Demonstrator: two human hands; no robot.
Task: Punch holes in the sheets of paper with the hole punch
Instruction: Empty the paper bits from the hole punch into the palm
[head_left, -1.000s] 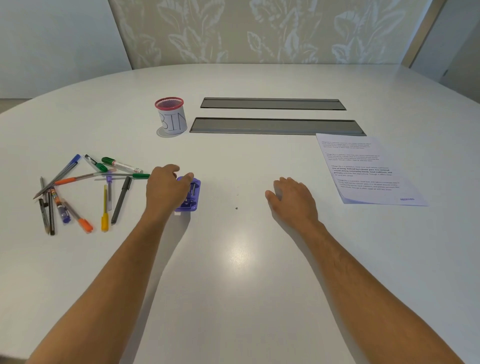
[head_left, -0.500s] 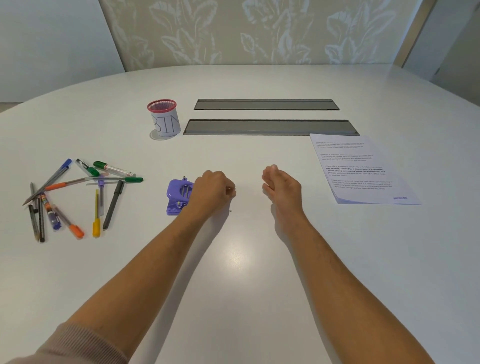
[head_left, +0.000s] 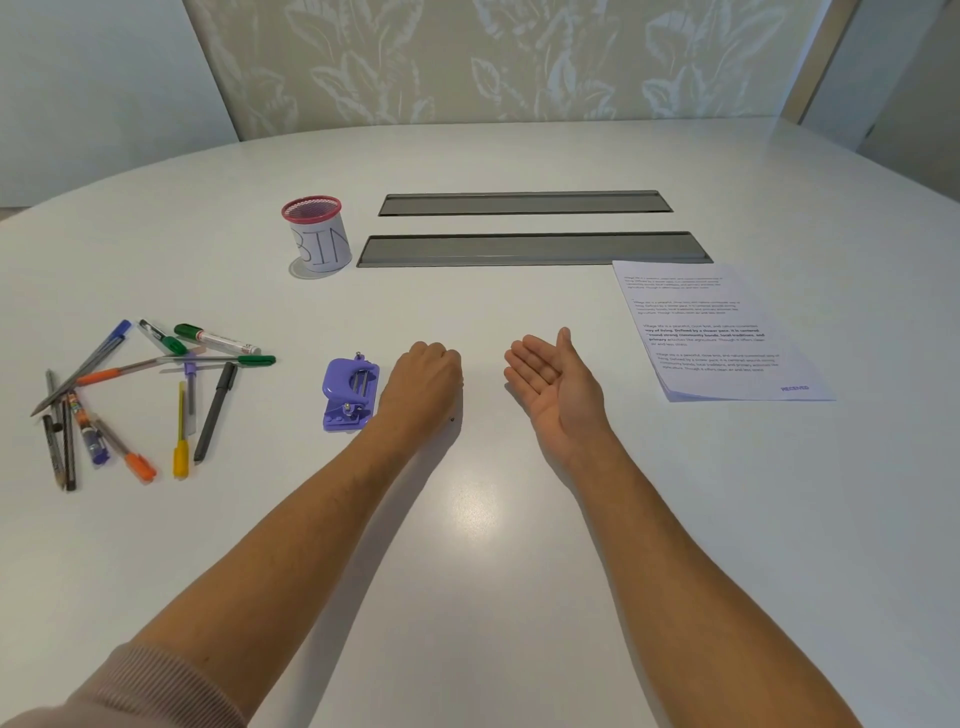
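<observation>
A small purple hole punch (head_left: 349, 394) lies on the white table (head_left: 478, 545), left of centre. Just to its right, my left hand (head_left: 423, 387) rests as a closed fist, apart from the punch; whether anything is inside the fist is hidden. My right hand (head_left: 558, 384) is held palm up with fingers spread and nothing in it. A stack of printed paper sheets (head_left: 717, 332) lies flat to the right of my right hand, untouched.
Several pens and markers (head_left: 140, 395) lie scattered at the left. A white cup with a red mesh rim marked "BIN" (head_left: 317, 236) stands behind the punch. Two long grey cable slots (head_left: 530, 248) are set into the table further back. A tiny dark speck (head_left: 452, 419) lies near my left wrist.
My left hand let go of the hole punch, moved right and closed into a fist. My right hand lifted off the table and turned palm up.
</observation>
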